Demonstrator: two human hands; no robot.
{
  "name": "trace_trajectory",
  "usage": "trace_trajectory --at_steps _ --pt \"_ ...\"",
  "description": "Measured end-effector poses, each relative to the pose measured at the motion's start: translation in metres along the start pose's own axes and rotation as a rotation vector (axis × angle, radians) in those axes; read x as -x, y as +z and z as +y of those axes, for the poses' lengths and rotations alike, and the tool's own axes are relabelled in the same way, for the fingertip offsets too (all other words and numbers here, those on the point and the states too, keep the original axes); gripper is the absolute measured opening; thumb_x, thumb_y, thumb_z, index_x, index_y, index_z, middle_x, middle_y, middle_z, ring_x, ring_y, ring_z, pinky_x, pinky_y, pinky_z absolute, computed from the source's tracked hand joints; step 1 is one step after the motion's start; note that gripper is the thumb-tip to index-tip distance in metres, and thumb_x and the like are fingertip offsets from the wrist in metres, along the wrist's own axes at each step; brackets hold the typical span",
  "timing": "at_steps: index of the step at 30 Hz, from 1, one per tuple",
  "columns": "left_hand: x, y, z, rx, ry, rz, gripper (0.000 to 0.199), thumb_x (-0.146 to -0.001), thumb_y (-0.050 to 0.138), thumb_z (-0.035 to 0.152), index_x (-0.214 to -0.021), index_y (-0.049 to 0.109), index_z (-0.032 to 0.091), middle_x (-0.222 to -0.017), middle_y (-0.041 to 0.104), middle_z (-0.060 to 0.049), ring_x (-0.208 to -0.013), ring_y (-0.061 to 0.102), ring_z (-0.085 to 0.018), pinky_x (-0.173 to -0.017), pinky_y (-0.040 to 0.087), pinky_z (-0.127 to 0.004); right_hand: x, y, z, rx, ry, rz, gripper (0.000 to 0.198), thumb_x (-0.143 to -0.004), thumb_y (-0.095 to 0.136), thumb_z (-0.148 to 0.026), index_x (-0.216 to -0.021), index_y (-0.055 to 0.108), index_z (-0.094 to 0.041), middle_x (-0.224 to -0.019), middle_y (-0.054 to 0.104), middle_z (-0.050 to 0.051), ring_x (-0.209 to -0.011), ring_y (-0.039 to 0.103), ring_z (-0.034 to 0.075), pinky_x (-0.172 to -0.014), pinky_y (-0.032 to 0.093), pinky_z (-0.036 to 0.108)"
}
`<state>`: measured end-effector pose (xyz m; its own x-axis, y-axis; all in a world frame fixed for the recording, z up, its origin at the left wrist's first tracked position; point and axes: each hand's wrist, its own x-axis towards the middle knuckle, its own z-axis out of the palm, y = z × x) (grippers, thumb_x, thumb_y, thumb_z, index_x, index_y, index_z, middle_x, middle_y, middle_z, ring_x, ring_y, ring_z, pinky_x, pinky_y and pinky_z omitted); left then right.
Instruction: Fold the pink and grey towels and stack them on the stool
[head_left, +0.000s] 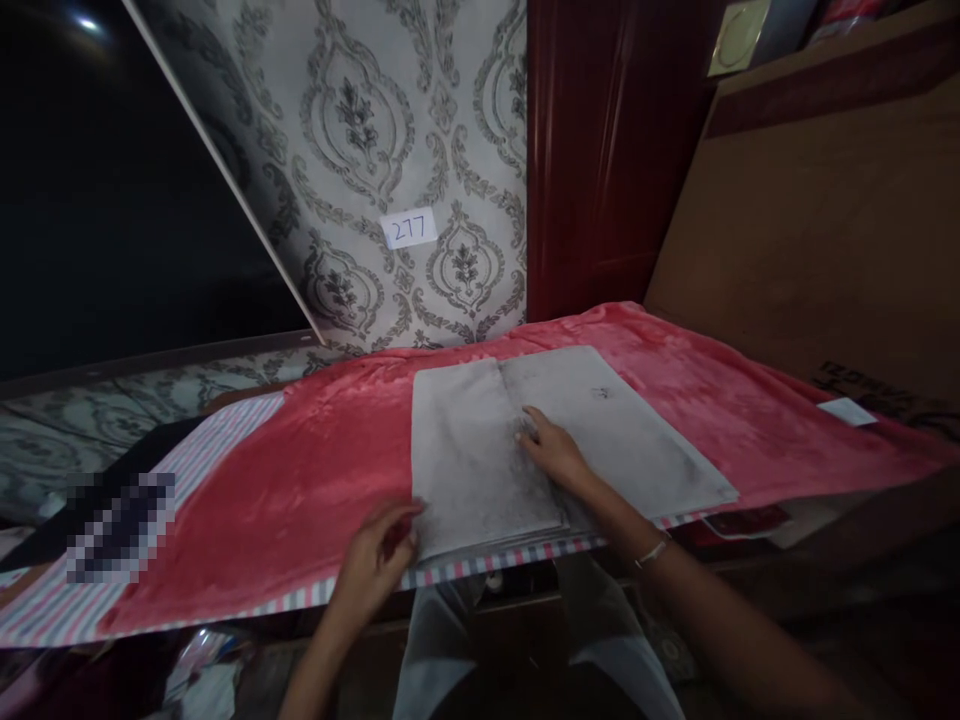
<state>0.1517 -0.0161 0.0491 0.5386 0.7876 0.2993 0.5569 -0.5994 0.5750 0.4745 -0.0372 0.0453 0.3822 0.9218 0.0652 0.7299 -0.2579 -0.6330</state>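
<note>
A grey cloth, partly folded over itself, lies on a red plush blanket. Its left part is a doubled layer, and a small dark mark shows on the single layer at its upper right. My left hand is at the cloth's lower left edge, fingers loosely curved, with a gap between thumb and forefinger. The fingertips reach the edge, but I see no cloth gripped. My right hand rests near the fold line in the middle of the cloth, its fingers stretched out and apart. A bracelet circles the right wrist.
The red blanket covers a table over a striped cloth. A large dark screen stands at the left. A big cardboard box leans at the right. Behind is patterned wallpaper with a paper label reading 277.
</note>
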Motion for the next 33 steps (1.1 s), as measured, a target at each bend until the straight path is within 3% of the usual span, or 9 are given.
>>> trace_trajectory --at_steps 4,7,10,14,19,22,24,29,33 --pt "-0.056 0.0 0.005 -0.125 -0.018 0.07 0.045 -0.094 0.042 0.041 -0.12 0.069 0.017 -0.123 0.072 -0.013 -0.117 0.066 -0.026 -0.103 0.052 -0.044 -0.026 -0.004 -0.016 0.062 0.07 0.02 0.063 -0.095 0.054 -0.035 -0.151 0.041 -0.011 -0.113 0.073 0.016 -0.102 0.068 0.027 -0.081 0.048 0.03" --pt "-0.087 0.028 0.014 -0.335 -0.008 0.006 0.057 -0.093 0.05 0.039 -0.143 0.054 0.011 -0.153 0.048 -0.019 -0.143 0.044 -0.03 -0.117 0.038 -0.048 -0.033 0.003 -0.021 0.112 0.035 0.032 0.061 -0.094 0.054 -0.028 -0.152 0.04 -0.016 -0.118 0.072 0.014 -0.107 0.068 0.025 -0.084 0.049 0.029" --pt "-0.093 0.055 0.023 -0.525 -0.039 -0.171 0.067 -0.094 0.052 0.041 -0.153 0.041 0.011 -0.164 0.027 -0.02 -0.153 0.022 -0.035 -0.121 0.027 -0.056 -0.031 0.013 -0.019 0.188 0.035 0.048 0.056 -0.095 0.048 -0.02 -0.151 0.042 -0.02 -0.122 0.071 0.012 -0.109 0.067 0.024 -0.086 0.048 0.029" --pt "-0.082 0.064 0.031 -0.637 -0.051 -0.244 0.066 -0.1 0.044 0.042 -0.158 0.032 0.014 -0.168 0.018 -0.017 -0.155 0.013 -0.036 -0.121 0.023 -0.059 -0.027 0.016 -0.017 0.25 0.066 0.021 0.055 -0.096 0.038 -0.015 -0.15 0.043 -0.019 -0.124 0.068 0.015 -0.108 0.067 0.025 -0.086 0.049 0.031" --pt "-0.081 0.059 0.033 -0.657 -0.046 -0.255 0.065 -0.1 0.044 0.042 -0.159 0.032 0.016 -0.168 0.02 -0.014 -0.155 0.014 -0.036 -0.121 0.024 -0.059 -0.034 0.013 -0.032 0.297 -0.049 0.072 0.058 -0.095 0.03 -0.011 -0.151 0.045 -0.015 -0.141 0.057 0.02 -0.128 0.055 0.031 -0.1 0.046 0.041" --pt "-0.083 0.059 0.033 -0.667 -0.041 -0.247 0.064 -0.1 0.044 0.041 -0.158 0.033 0.018 -0.167 0.021 -0.014 -0.155 0.015 -0.036 -0.12 0.026 -0.059 -0.042 0.019 -0.041 0.34 -0.269 0.067 0.06 -0.097 0.035 -0.021 -0.157 0.037 -0.013 -0.162 0.034 0.016 -0.151 0.027 0.03 -0.119 0.026 0.049" --pt "-0.083 0.061 0.032 -0.67 -0.04 -0.247 0.064 -0.1 0.044 0.041 -0.158 0.033 0.018 -0.168 0.021 -0.013 -0.155 0.014 -0.036 -0.12 0.026 -0.06 -0.048 0.025 -0.04 0.348 -0.303 -0.031 0.064 -0.099 0.038 -0.032 -0.159 0.031 -0.013 -0.166 0.024 0.014 -0.155 0.017 0.029 -0.123 0.017 0.053" --pt "-0.081 0.055 0.033 -0.655 -0.034 -0.258 0.063 -0.098 0.046 0.04 -0.157 0.037 0.017 -0.167 0.024 -0.014 -0.154 0.018 -0.036 -0.119 0.027 -0.06 -0.052 0.038 -0.027 0.301 -0.208 -0.113 0.066 -0.101 0.035 -0.042 -0.16 0.029 -0.012 -0.167 0.021 0.015 -0.155 0.018 0.027 -0.123 0.016 0.053" --pt "-0.11 0.045 0.041 -0.635 -0.008 -0.229 0.047 -0.1 0.04 0.038 -0.136 0.062 0.017 -0.146 0.057 -0.016 -0.136 0.05 -0.036 -0.11 0.04 -0.056 -0.053 0.042 -0.024 0.294 -0.223 -0.077 0.066 -0.101 0.035 -0.042 -0.159 0.03 -0.01 -0.166 0.023 0.016 -0.154 0.019 0.028 -0.122 0.017 0.053"
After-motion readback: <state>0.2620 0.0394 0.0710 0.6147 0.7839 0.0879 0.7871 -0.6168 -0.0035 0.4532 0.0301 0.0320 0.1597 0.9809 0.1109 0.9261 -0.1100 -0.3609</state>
